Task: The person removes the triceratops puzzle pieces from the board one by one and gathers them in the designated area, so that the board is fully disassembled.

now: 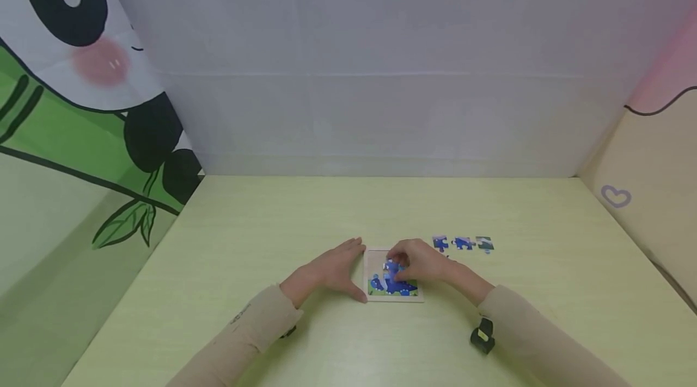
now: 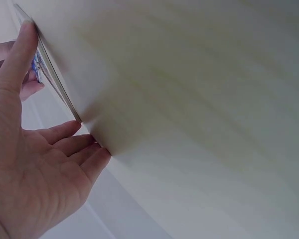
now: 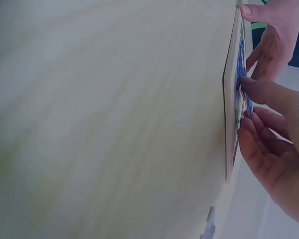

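Observation:
A square wooden puzzle tray [image 1: 394, 299] lies on the table, its lower part filled with pieces of a blue dinosaur picture. My left hand [image 1: 340, 269] rests along the tray's left edge, thumb and fingers spread and touching the rim. Over the tray, my right hand [image 1: 419, 260] pinches a blue puzzle piece [image 3: 249, 106] between thumb and fingers. That piece stands tilted in the right wrist view, and its lower side is partly hidden by the fingers. Bare wood shows in the tray's upper part.
Right of the tray, beyond my right hand, lie a blue piece [image 1: 440, 242], another blue piece [image 1: 463, 243] and a green-grey piece [image 1: 484, 242] in a row. A bit of one more shows by the right wrist. A pale wall cloth [image 1: 381, 121] rises behind the table.

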`<state>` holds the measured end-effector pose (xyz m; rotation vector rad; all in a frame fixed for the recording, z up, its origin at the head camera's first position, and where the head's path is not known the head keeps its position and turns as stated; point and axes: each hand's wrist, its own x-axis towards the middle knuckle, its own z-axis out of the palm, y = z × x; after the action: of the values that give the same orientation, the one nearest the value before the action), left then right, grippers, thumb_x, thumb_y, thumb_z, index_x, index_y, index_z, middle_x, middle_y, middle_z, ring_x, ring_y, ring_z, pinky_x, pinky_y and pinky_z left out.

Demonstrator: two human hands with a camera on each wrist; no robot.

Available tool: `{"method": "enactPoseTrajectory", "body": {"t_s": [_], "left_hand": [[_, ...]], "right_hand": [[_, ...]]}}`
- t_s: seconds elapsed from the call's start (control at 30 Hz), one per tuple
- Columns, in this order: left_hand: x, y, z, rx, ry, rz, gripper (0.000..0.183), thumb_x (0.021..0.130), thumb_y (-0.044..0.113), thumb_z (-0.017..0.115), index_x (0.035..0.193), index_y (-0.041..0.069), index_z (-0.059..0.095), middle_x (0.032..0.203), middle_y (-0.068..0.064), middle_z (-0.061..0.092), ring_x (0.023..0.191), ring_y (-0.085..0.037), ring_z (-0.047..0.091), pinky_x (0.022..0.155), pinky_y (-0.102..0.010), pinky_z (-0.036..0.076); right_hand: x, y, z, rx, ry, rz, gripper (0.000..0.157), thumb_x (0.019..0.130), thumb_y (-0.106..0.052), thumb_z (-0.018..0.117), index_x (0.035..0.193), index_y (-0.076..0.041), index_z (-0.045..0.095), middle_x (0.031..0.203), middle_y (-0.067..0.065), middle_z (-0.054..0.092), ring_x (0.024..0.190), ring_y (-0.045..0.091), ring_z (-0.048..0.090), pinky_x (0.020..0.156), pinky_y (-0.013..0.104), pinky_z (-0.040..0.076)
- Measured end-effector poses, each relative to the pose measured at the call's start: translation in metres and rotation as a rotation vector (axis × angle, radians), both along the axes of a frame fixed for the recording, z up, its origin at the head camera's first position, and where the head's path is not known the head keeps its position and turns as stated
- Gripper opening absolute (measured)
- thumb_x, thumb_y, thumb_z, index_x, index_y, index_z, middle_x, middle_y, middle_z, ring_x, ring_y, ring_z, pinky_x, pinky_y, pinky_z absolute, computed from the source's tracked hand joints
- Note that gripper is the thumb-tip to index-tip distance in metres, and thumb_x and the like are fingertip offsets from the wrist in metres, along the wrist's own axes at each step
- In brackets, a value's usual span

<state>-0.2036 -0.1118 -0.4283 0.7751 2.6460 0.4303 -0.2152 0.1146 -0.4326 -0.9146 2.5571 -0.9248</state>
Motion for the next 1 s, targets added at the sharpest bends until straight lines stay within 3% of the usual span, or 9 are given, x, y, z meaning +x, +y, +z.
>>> {"method": "enactPoseTrajectory", "body": {"t_s": [0.23, 0.7, 1.0], "left_hand": [[0.000, 0.000, 0.000, -0.002, 0.001, -0.002, 0.107, 0.062, 0.052, 0.077, 0.141, 0.002, 0.027, 0.149, -0.015, 0.019, 0.137, -0.027, 0.015, 0.111, -0.039, 0.020], [0.000, 0.000, 0.002, 0.003, 0.005, -0.003, 0.107, 0.061, 0.051, 0.078, 0.140, 0.000, 0.027, 0.148, -0.016, 0.020, 0.137, -0.028, 0.016, 0.111, -0.040, 0.021], [0.001, 0.002, 0.004, 0.003, -0.003, 0.003, 0.107, 0.061, 0.050, 0.078, 0.140, 0.001, 0.027, 0.148, -0.016, 0.019, 0.137, -0.028, 0.016, 0.111, -0.040, 0.019]], "right_hand": [[0.000, 0.001, -0.001, 0.014, 0.078, 0.045, 0.036, 0.074, -0.012, 0.074, 0.105, 0.002, 0.065, 0.082, -0.002, 0.059, 0.071, 0.009, 0.052, 0.061, 0.018, 0.048], [0.002, 0.004, 0.001, -0.010, 0.076, 0.043, 0.036, 0.075, -0.013, 0.073, 0.106, 0.003, 0.064, 0.082, -0.001, 0.059, 0.071, 0.011, 0.052, 0.060, 0.018, 0.048], [0.004, 0.021, 0.010, -0.005, 0.065, 0.002, 0.040, 0.073, -0.014, 0.074, 0.108, 0.002, 0.064, 0.087, -0.002, 0.060, 0.078, 0.013, 0.055, 0.064, 0.021, 0.049]]}}
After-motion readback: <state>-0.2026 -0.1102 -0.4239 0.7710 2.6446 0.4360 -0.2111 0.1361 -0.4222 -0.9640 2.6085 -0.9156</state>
